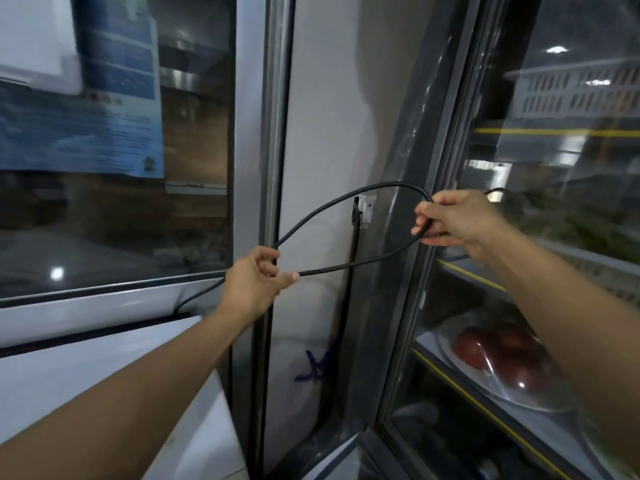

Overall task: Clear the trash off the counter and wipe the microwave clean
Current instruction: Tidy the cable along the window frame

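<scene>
The cable [346, 199] looked like smooth black rubber, a bit shiny. Left of the cable, the window frame [249, 133] was grey metal, smooth and dull. The window glass [114, 209] further left was shiny and showed lights. Right of the cable, the glass door [554, 150] was glossy too. Below the cable on the right, clear shiny plastic wrap [502, 375] covered red food. The white top [86, 368] below the cable on the left looked smooth.
</scene>
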`<action>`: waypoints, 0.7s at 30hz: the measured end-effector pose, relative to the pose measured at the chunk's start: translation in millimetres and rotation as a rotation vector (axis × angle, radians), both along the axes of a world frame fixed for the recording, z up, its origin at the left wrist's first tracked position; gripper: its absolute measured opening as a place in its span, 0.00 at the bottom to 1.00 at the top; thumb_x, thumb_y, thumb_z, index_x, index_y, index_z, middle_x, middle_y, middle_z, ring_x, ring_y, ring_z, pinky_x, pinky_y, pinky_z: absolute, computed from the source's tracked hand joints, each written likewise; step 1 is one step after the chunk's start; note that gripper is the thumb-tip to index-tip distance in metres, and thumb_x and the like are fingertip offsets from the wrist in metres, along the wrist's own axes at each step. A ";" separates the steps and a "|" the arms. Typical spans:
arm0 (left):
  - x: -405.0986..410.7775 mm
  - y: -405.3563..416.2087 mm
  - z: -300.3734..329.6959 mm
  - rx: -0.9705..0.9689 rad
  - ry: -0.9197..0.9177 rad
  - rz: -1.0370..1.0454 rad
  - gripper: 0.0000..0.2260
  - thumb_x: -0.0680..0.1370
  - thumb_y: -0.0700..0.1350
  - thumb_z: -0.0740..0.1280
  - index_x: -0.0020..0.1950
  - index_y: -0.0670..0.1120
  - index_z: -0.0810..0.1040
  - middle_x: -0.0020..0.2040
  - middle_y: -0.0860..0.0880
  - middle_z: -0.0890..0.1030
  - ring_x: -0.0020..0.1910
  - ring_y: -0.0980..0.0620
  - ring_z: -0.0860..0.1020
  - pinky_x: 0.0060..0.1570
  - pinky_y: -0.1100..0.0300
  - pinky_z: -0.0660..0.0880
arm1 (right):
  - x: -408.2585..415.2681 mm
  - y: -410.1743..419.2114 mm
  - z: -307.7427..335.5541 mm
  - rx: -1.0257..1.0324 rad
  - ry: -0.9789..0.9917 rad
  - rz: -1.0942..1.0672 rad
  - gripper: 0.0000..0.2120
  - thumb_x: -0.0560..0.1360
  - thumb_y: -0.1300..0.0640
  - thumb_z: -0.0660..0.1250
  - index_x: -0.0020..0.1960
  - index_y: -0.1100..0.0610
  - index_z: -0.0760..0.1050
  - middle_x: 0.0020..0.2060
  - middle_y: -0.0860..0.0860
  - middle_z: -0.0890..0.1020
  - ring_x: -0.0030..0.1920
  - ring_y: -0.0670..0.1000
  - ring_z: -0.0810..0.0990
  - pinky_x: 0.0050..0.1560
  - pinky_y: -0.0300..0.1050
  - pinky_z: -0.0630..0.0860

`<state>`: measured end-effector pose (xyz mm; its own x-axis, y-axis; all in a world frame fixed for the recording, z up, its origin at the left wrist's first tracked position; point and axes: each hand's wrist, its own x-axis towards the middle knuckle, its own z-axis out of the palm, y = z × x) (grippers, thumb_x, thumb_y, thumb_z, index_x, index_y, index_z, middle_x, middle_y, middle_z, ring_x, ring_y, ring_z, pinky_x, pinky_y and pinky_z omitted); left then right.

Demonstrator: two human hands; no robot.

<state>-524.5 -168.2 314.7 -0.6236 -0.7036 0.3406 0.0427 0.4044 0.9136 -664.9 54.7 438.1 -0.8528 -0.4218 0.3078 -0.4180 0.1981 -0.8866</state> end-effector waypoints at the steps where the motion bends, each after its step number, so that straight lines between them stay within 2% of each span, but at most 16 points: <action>1: 0.1 -7.8 4.5 -0.090 -0.032 0.064 0.23 0.68 0.47 0.76 0.60 0.47 0.73 0.41 0.53 0.75 0.40 0.55 0.74 0.40 0.66 0.72 | 0.8 -0.8 -0.9 -0.014 -0.005 0.002 0.12 0.78 0.60 0.64 0.35 0.55 0.72 0.32 0.51 0.78 0.30 0.45 0.82 0.29 0.38 0.79; 4: -3.1 -22.5 12.9 -0.217 -0.065 0.113 0.34 0.66 0.51 0.77 0.70 0.49 0.68 0.59 0.48 0.74 0.53 0.52 0.75 0.55 0.60 0.72 | 3.8 -2.9 -2.2 -0.038 -0.020 -0.003 0.11 0.78 0.60 0.64 0.36 0.55 0.74 0.32 0.52 0.79 0.33 0.48 0.83 0.32 0.42 0.79; 6: -6.6 -28.2 15.4 -0.227 -0.113 0.049 0.35 0.67 0.51 0.76 0.71 0.47 0.68 0.65 0.46 0.74 0.60 0.48 0.75 0.60 0.57 0.71 | 6.7 -3.3 -2.3 -0.045 -0.032 -0.011 0.11 0.78 0.60 0.64 0.36 0.55 0.74 0.32 0.52 0.79 0.33 0.48 0.83 0.33 0.43 0.80; 8: -8.7 -31.5 14.6 -0.255 -0.141 -0.019 0.29 0.68 0.51 0.75 0.67 0.46 0.73 0.62 0.47 0.78 0.58 0.52 0.76 0.57 0.63 0.70 | 10.2 -2.9 -3.5 -0.051 -0.040 -0.020 0.12 0.78 0.61 0.64 0.36 0.55 0.73 0.31 0.52 0.79 0.30 0.47 0.83 0.31 0.41 0.80; 10: -10.2 -32.3 12.8 -0.287 -0.111 -0.031 0.22 0.69 0.50 0.75 0.61 0.45 0.79 0.51 0.50 0.81 0.46 0.60 0.77 0.46 0.73 0.70 | 13.0 -2.1 -7.2 -0.041 -0.044 -0.040 0.12 0.78 0.62 0.63 0.36 0.56 0.73 0.31 0.52 0.79 0.28 0.46 0.82 0.31 0.41 0.80; 12: -10.8 -31.1 11.3 -0.281 -0.073 -0.031 0.16 0.70 0.48 0.74 0.57 0.44 0.81 0.45 0.52 0.81 0.38 0.67 0.74 0.36 0.78 0.66 | 17.5 -1.7 -13.1 -0.036 -0.069 -0.067 0.11 0.78 0.62 0.63 0.36 0.56 0.73 0.31 0.53 0.78 0.27 0.46 0.82 0.32 0.42 0.80; 16: -4.5 -32.3 10.5 -0.299 -0.033 -0.037 0.12 0.72 0.44 0.72 0.54 0.43 0.83 0.42 0.50 0.82 0.36 0.66 0.74 0.39 0.78 0.67 | 29.1 0.5 -28.8 -0.046 -0.150 -0.078 0.10 0.78 0.62 0.63 0.38 0.57 0.73 0.33 0.53 0.79 0.31 0.47 0.82 0.36 0.44 0.79; 18: 0.1 -33.8 11.4 -0.324 -0.033 -0.044 0.11 0.73 0.44 0.72 0.53 0.43 0.83 0.42 0.51 0.81 0.36 0.65 0.74 0.42 0.74 0.69 | 35.3 1.7 -36.4 -0.059 -0.183 -0.083 0.08 0.78 0.62 0.63 0.40 0.57 0.74 0.35 0.53 0.80 0.35 0.49 0.81 0.37 0.44 0.79; 20: 2.7 -35.5 12.4 -0.355 -0.055 -0.056 0.10 0.73 0.43 0.72 0.53 0.43 0.83 0.42 0.50 0.82 0.37 0.64 0.75 0.45 0.69 0.70 | 40.4 3.0 -42.3 -0.044 -0.179 -0.108 0.03 0.78 0.62 0.63 0.46 0.57 0.75 0.41 0.54 0.80 0.41 0.51 0.81 0.40 0.44 0.78; 21: 3.4 -35.8 12.6 -0.372 -0.065 -0.063 0.10 0.73 0.43 0.72 0.53 0.43 0.83 0.43 0.50 0.82 0.37 0.63 0.75 0.46 0.68 0.70 | 42.3 4.1 -43.6 -0.006 -0.149 -0.132 0.05 0.77 0.61 0.64 0.53 0.57 0.75 0.46 0.53 0.79 0.46 0.52 0.80 0.42 0.44 0.77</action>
